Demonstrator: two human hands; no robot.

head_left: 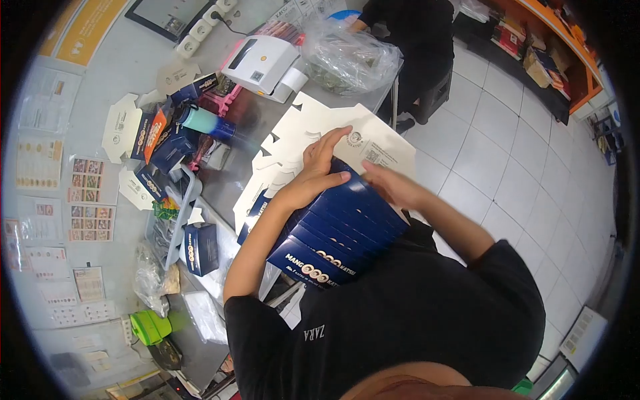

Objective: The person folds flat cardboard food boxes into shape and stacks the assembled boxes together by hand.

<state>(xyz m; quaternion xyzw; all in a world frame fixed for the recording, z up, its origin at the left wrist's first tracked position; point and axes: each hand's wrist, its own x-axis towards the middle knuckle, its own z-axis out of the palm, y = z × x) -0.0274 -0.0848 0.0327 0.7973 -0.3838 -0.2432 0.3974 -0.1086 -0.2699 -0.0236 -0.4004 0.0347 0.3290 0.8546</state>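
Observation:
A fanned stack of flat navy cardboard boxes [327, 227] with printed lettering leans against my body at the table's edge. My left hand [313, 175] lies over the upper left of the stack. Its fingers are stretched out across pale cardboard, and its thumb rests on the navy face. At the stack's upper right edge, my right hand [393, 187] is closed on the cardboard, slightly blurred, with some fingers hidden. Beyond both hands, flat cream-coloured cardboard blanks [390, 143] show their inner side, with a round logo and a printed code.
A white label printer [261, 63] and a plastic bag [350, 57] stand farther back on the table. To the left are a turquoise-and-blue bottle [207, 122], folded boxes and a light-blue basket [187, 213]. Another person in black [417, 40] is at the far end.

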